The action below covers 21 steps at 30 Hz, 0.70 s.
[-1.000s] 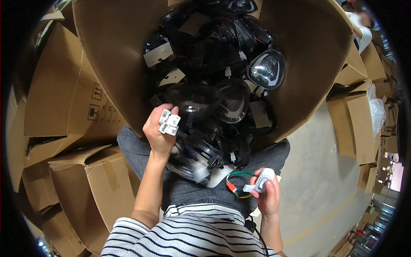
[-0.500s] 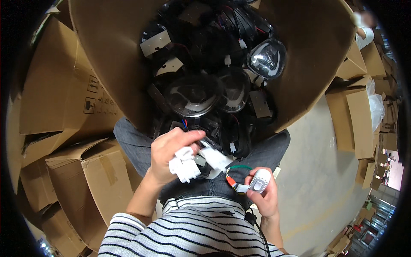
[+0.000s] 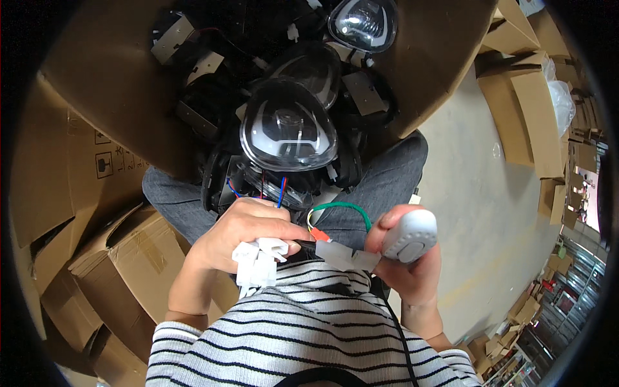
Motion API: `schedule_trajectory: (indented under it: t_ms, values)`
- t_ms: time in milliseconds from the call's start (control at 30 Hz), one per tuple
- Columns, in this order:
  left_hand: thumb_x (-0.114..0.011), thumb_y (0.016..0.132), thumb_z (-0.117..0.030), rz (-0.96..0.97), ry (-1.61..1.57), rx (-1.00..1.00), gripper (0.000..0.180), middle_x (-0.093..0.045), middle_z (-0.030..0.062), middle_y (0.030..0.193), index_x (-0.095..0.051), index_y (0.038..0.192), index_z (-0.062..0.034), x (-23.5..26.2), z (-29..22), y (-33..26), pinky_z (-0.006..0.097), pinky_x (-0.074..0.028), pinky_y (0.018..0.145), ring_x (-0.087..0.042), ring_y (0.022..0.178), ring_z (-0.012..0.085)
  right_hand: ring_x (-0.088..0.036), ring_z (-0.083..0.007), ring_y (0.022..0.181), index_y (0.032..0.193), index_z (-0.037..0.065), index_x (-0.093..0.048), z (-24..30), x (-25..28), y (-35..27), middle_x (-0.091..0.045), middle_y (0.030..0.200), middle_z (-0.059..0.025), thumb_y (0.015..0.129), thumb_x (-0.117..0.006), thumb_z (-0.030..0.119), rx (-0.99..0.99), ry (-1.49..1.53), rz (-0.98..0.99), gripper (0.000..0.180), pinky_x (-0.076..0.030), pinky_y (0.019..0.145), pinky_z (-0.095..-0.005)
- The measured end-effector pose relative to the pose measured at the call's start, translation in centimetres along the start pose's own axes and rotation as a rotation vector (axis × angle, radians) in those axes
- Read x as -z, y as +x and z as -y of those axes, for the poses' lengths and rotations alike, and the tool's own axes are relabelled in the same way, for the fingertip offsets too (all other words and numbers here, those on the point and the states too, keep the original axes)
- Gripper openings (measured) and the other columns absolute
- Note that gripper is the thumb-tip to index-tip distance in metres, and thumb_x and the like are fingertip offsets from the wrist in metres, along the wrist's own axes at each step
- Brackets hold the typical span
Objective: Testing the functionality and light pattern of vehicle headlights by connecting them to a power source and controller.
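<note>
My left hand [image 3: 235,231] is closed around wiring, with a cluster of white plug connectors [image 3: 256,264] hanging below its fingers. Red and blue wires [image 3: 282,191] run from behind that hand up toward a black lamp unit with a clear domed lens [image 3: 288,129]. My right hand [image 3: 416,274] grips a white rounded handheld device [image 3: 411,235] with an oval button on its face. Between the hands, a white connector [image 3: 334,255] lines up with another white plug at my right fingers; whether they are joined, I cannot tell. A green wire [image 3: 350,205] loops to a small orange-red connector [image 3: 319,235].
In front of me, a large open cardboard box [image 3: 433,77] holds several black lamp units, one with a shiny lens [image 3: 363,24]. Cardboard boxes stand at left [image 3: 151,258] and at right [image 3: 538,122]. Grey floor [image 3: 464,187] shows at right.
My right hand has risen, bringing the device nearer the camera. The white connector now lies between my hands. The view has shifted, and a domed lamp now sits closer to my left hand.
</note>
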<state>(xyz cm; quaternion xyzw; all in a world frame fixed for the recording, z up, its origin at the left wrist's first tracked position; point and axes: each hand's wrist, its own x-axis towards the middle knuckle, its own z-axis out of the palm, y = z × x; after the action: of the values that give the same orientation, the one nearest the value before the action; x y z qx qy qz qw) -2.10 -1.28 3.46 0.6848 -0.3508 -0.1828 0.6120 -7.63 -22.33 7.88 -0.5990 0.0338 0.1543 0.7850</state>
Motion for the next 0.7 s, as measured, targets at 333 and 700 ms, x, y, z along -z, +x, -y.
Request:
schedule_trajectory:
  t_ms: [333,700]
  values:
    - [-0.058,0.065,-0.008,0.066,0.048,0.007,0.016,-0.044,0.0060,0.050,-0.057,0.079,-0.0003,0.04,-0.35,0.33,0.027,-0.031,0.040,-0.043,0.042,0.0179,-0.044,-0.0090,0.068,0.098,0.002,-0.035,0.26,-0.21,-0.19,-0.046,0.075,-0.0050,0.060,-0.042,-0.014,0.009,0.038,-0.010,0.042,-0.037,0.062,-0.0198]
    - [-0.057,0.065,-0.011,0.153,0.058,0.048,0.018,-0.046,0.0074,0.052,-0.057,0.080,-0.0009,0.19,-0.19,0.14,0.027,-0.032,0.041,-0.045,0.044,0.0194,-0.045,-0.0093,0.068,0.092,0.003,-0.039,-0.36,0.04,-0.44,-0.046,0.077,-0.0047,0.058,-0.045,-0.010,-0.157,-0.308,-0.021,0.037,-0.038,0.060,-0.0209]
